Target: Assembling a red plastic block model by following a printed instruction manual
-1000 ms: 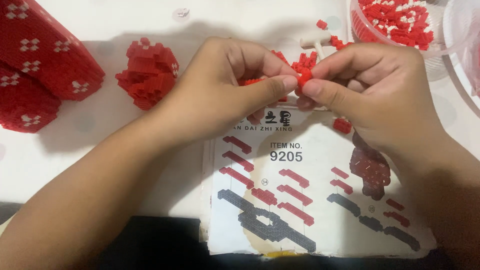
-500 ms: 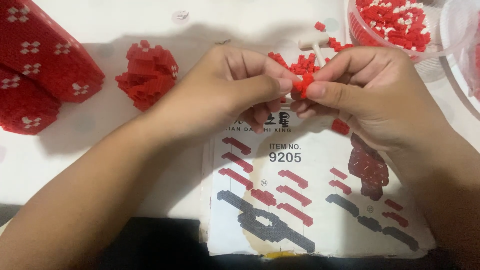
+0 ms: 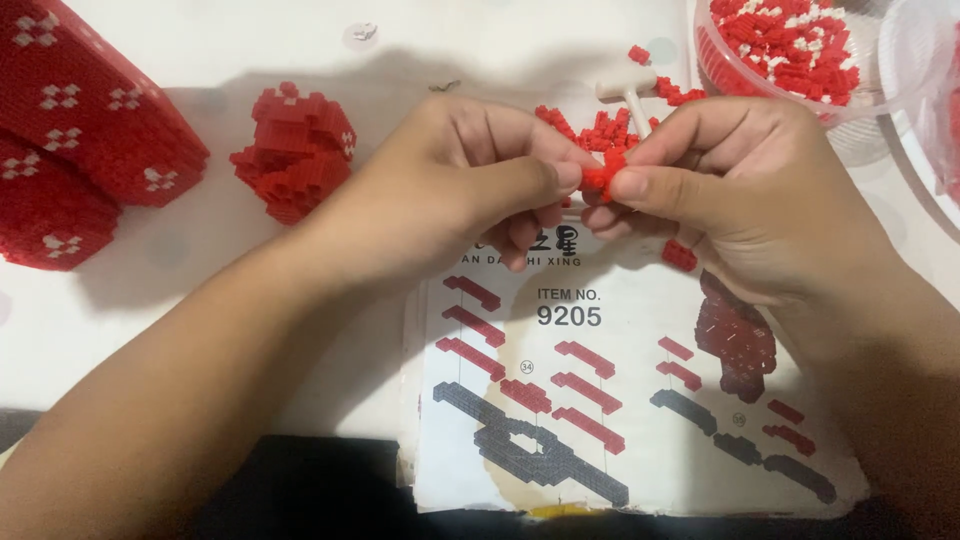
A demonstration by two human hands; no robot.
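Head view: two hands pinching one small red brick piece.

Left hand [image 3: 470, 190] and right hand [image 3: 740, 190] are meeting fingertip to fingertip, both clamping the red brick cluster [image 3: 603, 176] between them, its long axis running hand to hand, equally near each. Instruction sheet [image 3: 620, 400] is lying just beneath; loose red bricks [image 3: 590, 128] and a white mallet [image 3: 628, 88] beyond the fingertips; clear tub [image 3: 712, 60] past the right hand; built red block [image 3: 295, 150] beside the left.

Red bricks [image 3: 603, 178] pinched; red block [image 3: 295, 150]. Big red build [image 3: 80, 130] with white cross-dot pattern. Sheet [image 3: 620, 400] white, red and dark grey diagrams; bowl [image 3: 790, 45] red-white bits.
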